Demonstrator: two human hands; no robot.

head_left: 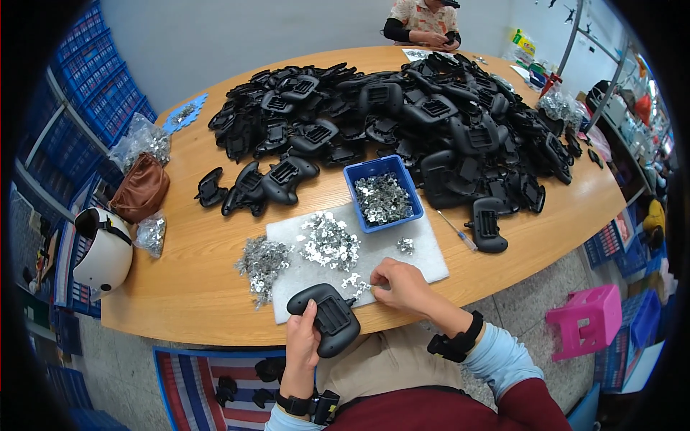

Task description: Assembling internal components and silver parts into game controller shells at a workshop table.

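My left hand (302, 336) grips a black game controller shell (329, 320) at the table's near edge, with the shell's slotted middle facing up. My right hand (399, 286) is closed in a pinch over the white foam sheet (424, 253); what is between its fingertips is too small to make out. Beside those fingertips lie a few small silver metal clips (355, 284). A larger heap of shiny clips (329, 242) spreads behind them, and a greyer heap of small metal parts (263, 264) sits at the sheet's left edge. A blue bin (384, 228) on the sheet holds more metal parts.
Black controller shells (381, 98) are piled across the table's far half. A screwdriver (458, 231) lies right of the sheet. Plastic bags, a brown leather bag (141, 188) and a white helmet (103, 249) line the left. Another person (424, 27) sits opposite; a pink stool (586, 320) stands right.
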